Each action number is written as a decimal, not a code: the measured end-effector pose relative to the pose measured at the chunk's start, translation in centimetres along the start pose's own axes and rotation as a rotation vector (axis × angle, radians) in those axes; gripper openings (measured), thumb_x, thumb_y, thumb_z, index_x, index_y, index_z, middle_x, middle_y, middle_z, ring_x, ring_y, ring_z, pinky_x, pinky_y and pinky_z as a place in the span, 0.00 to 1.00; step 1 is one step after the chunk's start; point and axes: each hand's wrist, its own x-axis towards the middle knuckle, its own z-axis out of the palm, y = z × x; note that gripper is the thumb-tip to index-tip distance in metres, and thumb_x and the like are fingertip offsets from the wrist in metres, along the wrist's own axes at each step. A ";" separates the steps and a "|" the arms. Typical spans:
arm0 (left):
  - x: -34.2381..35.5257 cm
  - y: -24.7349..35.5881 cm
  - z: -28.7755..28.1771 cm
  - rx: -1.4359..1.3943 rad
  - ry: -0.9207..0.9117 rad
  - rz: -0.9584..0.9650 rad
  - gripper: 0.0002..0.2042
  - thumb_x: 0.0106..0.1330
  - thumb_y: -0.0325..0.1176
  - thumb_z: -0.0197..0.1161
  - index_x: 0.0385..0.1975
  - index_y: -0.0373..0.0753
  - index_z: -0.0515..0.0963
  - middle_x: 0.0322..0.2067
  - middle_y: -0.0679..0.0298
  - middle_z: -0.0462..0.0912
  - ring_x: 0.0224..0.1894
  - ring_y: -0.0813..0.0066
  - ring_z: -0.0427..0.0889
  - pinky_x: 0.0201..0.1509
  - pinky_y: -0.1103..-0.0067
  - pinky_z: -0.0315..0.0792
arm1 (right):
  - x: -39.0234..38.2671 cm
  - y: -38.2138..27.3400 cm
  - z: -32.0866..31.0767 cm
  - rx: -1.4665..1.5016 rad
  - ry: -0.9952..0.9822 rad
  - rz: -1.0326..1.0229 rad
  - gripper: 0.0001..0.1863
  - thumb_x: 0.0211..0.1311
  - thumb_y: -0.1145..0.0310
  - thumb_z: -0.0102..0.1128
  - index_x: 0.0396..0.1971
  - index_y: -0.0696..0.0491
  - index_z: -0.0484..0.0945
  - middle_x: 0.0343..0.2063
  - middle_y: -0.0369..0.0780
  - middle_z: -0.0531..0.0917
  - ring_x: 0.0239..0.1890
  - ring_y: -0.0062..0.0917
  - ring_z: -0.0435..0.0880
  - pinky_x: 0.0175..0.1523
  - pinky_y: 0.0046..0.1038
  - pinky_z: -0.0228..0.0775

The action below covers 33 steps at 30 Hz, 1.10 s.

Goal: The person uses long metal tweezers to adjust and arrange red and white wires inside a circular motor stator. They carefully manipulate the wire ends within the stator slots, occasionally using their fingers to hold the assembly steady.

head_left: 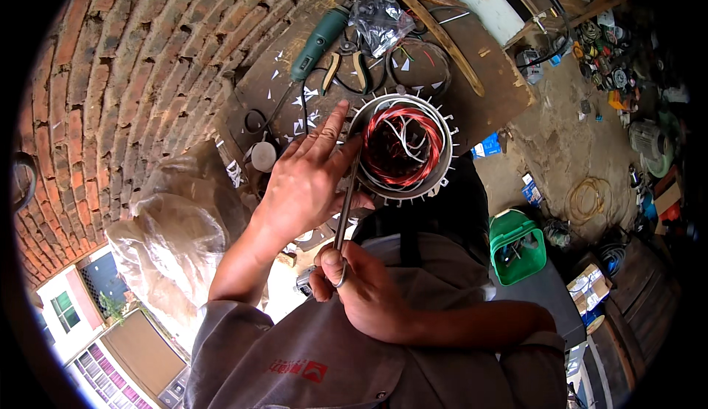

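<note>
A round motor stator (404,149) with copper-red windings, white leads and white paper strips around its rim stands at the near edge of a dark wooden bench (493,92). My left hand (310,177) rests flat against its left side, fingers spread upward. My right hand (365,291) is closed on the handles of long metal scissors (346,210), whose blades reach up to the stator's left rim, between my left fingers and the winding.
On the bench lie a green power tool (318,42), pliers (345,70), a crumpled plastic bag (377,14), wire loops and scattered white paper scraps. A brick wall rises at left. A green crate (516,247), boxes and coiled wire sit on the floor at right.
</note>
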 end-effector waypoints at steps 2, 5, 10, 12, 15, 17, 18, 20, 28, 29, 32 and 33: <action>-0.1 0.1 0.3 -0.041 0.001 -0.028 0.41 0.42 0.53 0.75 0.60 0.40 0.75 0.69 0.45 0.59 0.62 0.46 0.72 0.62 0.62 0.70 | 0.0 -0.1 0.4 -0.013 0.023 0.008 0.20 0.77 0.51 0.44 0.37 0.55 0.68 0.26 0.36 0.75 0.30 0.17 0.71 0.38 0.22 0.64; -0.2 0.3 0.4 -0.050 -0.011 -0.034 0.43 0.42 0.53 0.76 0.61 0.40 0.74 0.69 0.44 0.59 0.63 0.46 0.72 0.63 0.62 0.70 | 0.5 0.3 0.4 -0.001 -0.014 -0.017 0.19 0.76 0.52 0.46 0.37 0.55 0.68 0.25 0.36 0.75 0.30 0.16 0.71 0.38 0.22 0.63; -0.3 0.2 0.4 -0.021 0.003 0.004 0.42 0.44 0.54 0.75 0.58 0.33 0.74 0.67 0.40 0.60 0.63 0.47 0.72 0.61 0.63 0.70 | 0.4 0.5 0.4 -0.023 0.063 -0.039 0.16 0.77 0.55 0.46 0.39 0.55 0.69 0.24 0.35 0.74 0.29 0.16 0.70 0.38 0.21 0.63; -0.2 0.3 0.4 -0.036 0.009 -0.011 0.43 0.43 0.53 0.76 0.59 0.35 0.73 0.68 0.41 0.60 0.62 0.46 0.72 0.62 0.62 0.70 | 0.5 0.8 0.1 -0.031 0.072 -0.056 0.15 0.77 0.56 0.46 0.39 0.55 0.69 0.24 0.35 0.74 0.28 0.16 0.70 0.37 0.21 0.63; -0.3 0.1 0.7 -0.069 0.043 -0.018 0.43 0.41 0.52 0.77 0.60 0.36 0.73 0.68 0.42 0.60 0.62 0.45 0.73 0.62 0.62 0.70 | 0.6 1.1 -0.2 -0.045 0.064 -0.070 0.13 0.77 0.59 0.47 0.40 0.54 0.69 0.24 0.35 0.74 0.28 0.16 0.69 0.37 0.21 0.63; -0.5 0.1 0.8 -0.092 0.090 0.012 0.42 0.44 0.54 0.75 0.58 0.32 0.74 0.67 0.39 0.60 0.62 0.45 0.73 0.61 0.62 0.70 | 0.1 1.3 -0.1 -0.049 0.067 -0.076 0.12 0.77 0.60 0.47 0.40 0.54 0.69 0.24 0.34 0.73 0.28 0.15 0.70 0.36 0.21 0.64; -0.7 0.3 0.6 -0.099 0.128 -0.003 0.42 0.44 0.54 0.75 0.57 0.32 0.74 0.67 0.39 0.60 0.62 0.45 0.73 0.61 0.62 0.71 | -0.1 1.1 0.1 -0.069 0.074 -0.095 0.12 0.77 0.61 0.48 0.38 0.55 0.69 0.23 0.33 0.73 0.27 0.15 0.69 0.35 0.21 0.63; -1.4 0.8 0.2 -0.115 0.204 -0.037 0.41 0.44 0.53 0.75 0.56 0.31 0.74 0.67 0.38 0.61 0.61 0.44 0.74 0.60 0.62 0.71 | -0.5 0.8 0.7 -0.110 0.086 -0.130 0.12 0.76 0.63 0.50 0.34 0.55 0.69 0.20 0.32 0.72 0.25 0.14 0.68 0.32 0.21 0.62; -8.6 -1.3 1.6 0.136 -0.096 -0.554 0.51 0.49 0.58 0.73 0.67 0.31 0.60 0.71 0.41 0.54 0.67 0.44 0.65 0.65 0.62 0.66 | -1.3 0.3 -2.4 -0.587 -0.087 -0.041 0.11 0.69 0.64 0.60 0.33 0.57 0.73 0.17 0.33 0.75 0.19 0.15 0.72 0.25 0.23 0.63; -8.4 -1.3 1.5 0.056 -0.077 -0.545 0.50 0.50 0.58 0.73 0.67 0.32 0.60 0.70 0.41 0.54 0.68 0.44 0.65 0.65 0.62 0.66 | -1.6 -0.7 -2.7 -0.607 -0.090 -0.064 0.10 0.69 0.66 0.61 0.33 0.57 0.73 0.17 0.33 0.75 0.20 0.14 0.73 0.26 0.22 0.63; -7.1 -0.6 0.9 -0.188 0.064 -0.488 0.41 0.54 0.51 0.73 0.64 0.35 0.66 0.68 0.42 0.61 0.65 0.45 0.69 0.61 0.62 0.71 | -2.8 -3.3 -3.6 -0.655 -0.092 -0.072 0.06 0.67 0.71 0.61 0.36 0.57 0.75 0.18 0.31 0.77 0.21 0.10 0.75 0.27 0.18 0.64; -6.4 -0.3 1.0 -0.260 0.123 -0.454 0.38 0.54 0.49 0.73 0.62 0.35 0.68 0.67 0.42 0.62 0.64 0.45 0.70 0.60 0.62 0.72 | -3.1 -4.1 -3.8 -0.625 -0.062 -0.051 0.05 0.68 0.72 0.60 0.36 0.57 0.75 0.19 0.31 0.78 0.23 0.09 0.76 0.29 0.17 0.66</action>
